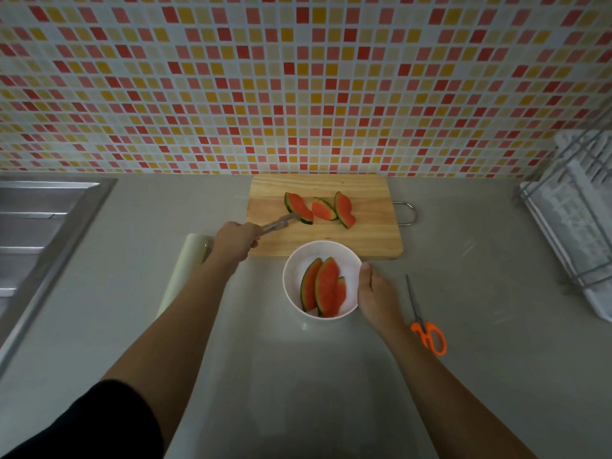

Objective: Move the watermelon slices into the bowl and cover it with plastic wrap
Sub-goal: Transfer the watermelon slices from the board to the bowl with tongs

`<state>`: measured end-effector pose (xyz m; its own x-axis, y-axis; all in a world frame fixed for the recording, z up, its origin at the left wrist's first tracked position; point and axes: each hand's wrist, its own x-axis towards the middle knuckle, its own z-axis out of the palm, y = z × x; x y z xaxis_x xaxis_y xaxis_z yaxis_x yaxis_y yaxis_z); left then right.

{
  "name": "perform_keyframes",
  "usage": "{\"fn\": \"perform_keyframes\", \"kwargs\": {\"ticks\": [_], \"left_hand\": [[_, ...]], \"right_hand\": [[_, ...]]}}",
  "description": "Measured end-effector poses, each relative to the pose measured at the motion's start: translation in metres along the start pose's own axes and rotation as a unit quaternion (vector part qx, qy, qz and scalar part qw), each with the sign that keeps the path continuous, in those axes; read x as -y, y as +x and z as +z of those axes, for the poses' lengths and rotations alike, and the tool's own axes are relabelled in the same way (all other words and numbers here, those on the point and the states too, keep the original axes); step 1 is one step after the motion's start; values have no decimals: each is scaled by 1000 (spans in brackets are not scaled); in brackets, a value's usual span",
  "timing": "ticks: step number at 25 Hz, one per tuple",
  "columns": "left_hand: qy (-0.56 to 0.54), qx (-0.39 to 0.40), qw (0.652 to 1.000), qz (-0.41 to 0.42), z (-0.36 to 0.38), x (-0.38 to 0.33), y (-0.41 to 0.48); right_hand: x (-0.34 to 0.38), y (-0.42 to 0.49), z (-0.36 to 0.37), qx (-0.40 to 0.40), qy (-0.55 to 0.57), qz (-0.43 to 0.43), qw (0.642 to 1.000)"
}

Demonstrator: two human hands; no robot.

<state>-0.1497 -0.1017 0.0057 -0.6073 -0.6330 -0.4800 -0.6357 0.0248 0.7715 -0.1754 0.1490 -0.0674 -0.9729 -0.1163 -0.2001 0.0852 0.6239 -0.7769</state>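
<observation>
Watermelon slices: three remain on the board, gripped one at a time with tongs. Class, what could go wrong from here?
1. The slice in the tongs, held by the left hand, may slip during transfer.
2. The bowl already holds three slices; more may stick up and hinder wrapping.

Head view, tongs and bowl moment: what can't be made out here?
- Tongs tips: blurred and small against the left slice, so grip or mere touch is unclear.
- Plastic wrap roll: near end hidden behind the left forearm.
- Right hand fingers: hidden behind the bowl; only the thumb shows at the rim.
- Dish rack: cut off by the right edge.
- Sink: cut off by the left edge.
</observation>
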Motion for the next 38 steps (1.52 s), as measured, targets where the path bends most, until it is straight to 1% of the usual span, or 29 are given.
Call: {"fn": "perform_keyframes", "kwargs": {"ticks": [2, 4, 7, 11, 12, 14, 16, 17, 18, 19, 21, 22, 24, 27, 29, 32, 35, 38], "left_hand": [[6, -26, 1000, 11, 7, -5, 13], [4, -34, 999, 8, 13, -12, 20], [-38, -29, 999, -4, 19, -16, 30], [-59, -13, 998, 10, 23, -17, 38], [-47, -22, 998, 22, 24, -17, 39], [32, -58, 995, 75, 24, -17, 41], [120, -68, 983, 124, 26, -15, 40], [138, -64, 979, 134, 29, -14, 39], [133, -56, 980, 134, 31, -13, 39], [96, -47, 987, 117, 33, -12, 38], [-11, -37, 997, 62, 34, -12, 39], [-47, -34, 997, 40, 33, -11, 39], [-76, -26, 997, 20, 32, -11, 42], [-83, -4, 996, 19, 35, -13, 41], [-68, 7, 997, 31, 38, -14, 40], [-19, 3, 998, 54, 41, -12, 37], [49, -14, 994, 93, 42, -8, 33], [72, -41, 988, 132, 38, -10, 25]], "right_hand": [[-1, 1, 0, -4, -6, 0, 1000], [-1, 1, 0, -2, -5, 1, 1000], [-1, 1, 1, -2, -7, -11, 1000], [-1, 1, -1, -4, -15, -23, 1000], [0, 2, -1, -4, -15, -22, 1000], [0, 2, 0, -6, -14, -20, 1000], [0, 2, 0, -9, -12, -18, 1000], [0, 2, 0, -10, -8, -17, 1000], [0, 2, 0, -10, -6, -17, 1000], [0, 2, 0, -7, -5, -18, 1000], [1, 1, 0, 1, -7, -23, 1000], [1, 1, -1, 3, -6, -24, 1000], [1, 1, -1, 5, -1, -23, 1000], [1, 1, -1, 3, 0, -16, 1000], [1, 0, -2, 1, -6, -17, 1000], [3, 0, -3, 4, -12, -22, 1000], [3, 1, -3, 6, -24, -22, 999], [3, 1, -3, 3, -16, -16, 1000]]}}
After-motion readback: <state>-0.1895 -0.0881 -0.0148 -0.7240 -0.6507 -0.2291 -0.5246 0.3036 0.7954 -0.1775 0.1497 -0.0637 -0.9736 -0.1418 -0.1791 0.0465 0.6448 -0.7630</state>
